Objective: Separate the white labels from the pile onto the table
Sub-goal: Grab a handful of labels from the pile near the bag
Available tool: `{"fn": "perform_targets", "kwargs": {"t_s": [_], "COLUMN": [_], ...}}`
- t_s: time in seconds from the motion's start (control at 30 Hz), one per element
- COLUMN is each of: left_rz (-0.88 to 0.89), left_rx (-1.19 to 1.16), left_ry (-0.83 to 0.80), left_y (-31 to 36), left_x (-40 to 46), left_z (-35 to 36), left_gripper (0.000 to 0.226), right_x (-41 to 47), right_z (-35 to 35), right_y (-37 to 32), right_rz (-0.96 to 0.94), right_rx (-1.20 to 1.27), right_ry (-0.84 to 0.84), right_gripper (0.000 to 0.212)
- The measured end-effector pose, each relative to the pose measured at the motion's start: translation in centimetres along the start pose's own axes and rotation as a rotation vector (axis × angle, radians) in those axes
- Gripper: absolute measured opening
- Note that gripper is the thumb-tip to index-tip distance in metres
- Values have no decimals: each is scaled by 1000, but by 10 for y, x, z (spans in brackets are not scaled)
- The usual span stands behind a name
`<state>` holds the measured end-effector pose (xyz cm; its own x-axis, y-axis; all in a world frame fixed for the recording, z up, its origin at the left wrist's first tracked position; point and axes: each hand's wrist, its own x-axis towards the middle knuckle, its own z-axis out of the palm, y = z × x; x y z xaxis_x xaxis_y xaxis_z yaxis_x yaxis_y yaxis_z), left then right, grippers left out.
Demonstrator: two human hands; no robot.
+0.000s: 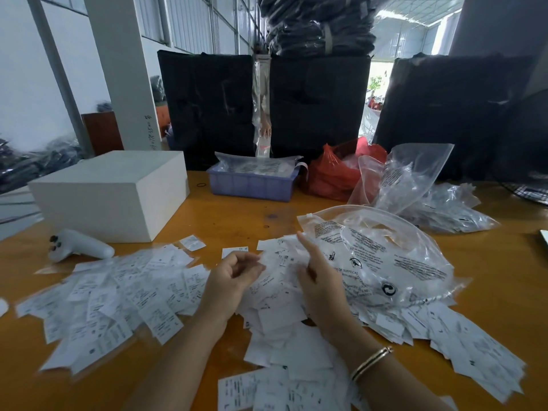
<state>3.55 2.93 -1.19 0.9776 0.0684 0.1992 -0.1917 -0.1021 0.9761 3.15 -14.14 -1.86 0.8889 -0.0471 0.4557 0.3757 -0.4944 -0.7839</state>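
At the left of the frame a white handheld controller lies on the orange bench, just in front of a white box. Below them white labels are spread flat across the lower left. In the middle, the left hand hovers over the pile of labels with its fingers curled; whether it pinches a label cannot be told. Just to its right, the right hand stands edge-on with fingers straight and relaxed, touching the pile. A clear printed plastic bag lies right of it, atop more labels. Behind sit a blue tray and a red bag.
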Motion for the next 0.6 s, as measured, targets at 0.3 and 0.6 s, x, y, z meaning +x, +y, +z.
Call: {"fn": "perform_targets", "kwargs": {"t_s": [0.3,0.6], "left_rz": [37,3], "left_rx": [68,95], "left_ry": [-53,-17], "left_y": [-3,1], "left_x": [1,-1], "left_z": [3,5], "left_gripper": [17,11], "right_x": [5,7], "right_z": [-9,-10], "right_y": [-7,-9], "right_rz": [260,326], "right_rx": [798,936], "right_ry": [86,58], "right_gripper": [46,35]}}
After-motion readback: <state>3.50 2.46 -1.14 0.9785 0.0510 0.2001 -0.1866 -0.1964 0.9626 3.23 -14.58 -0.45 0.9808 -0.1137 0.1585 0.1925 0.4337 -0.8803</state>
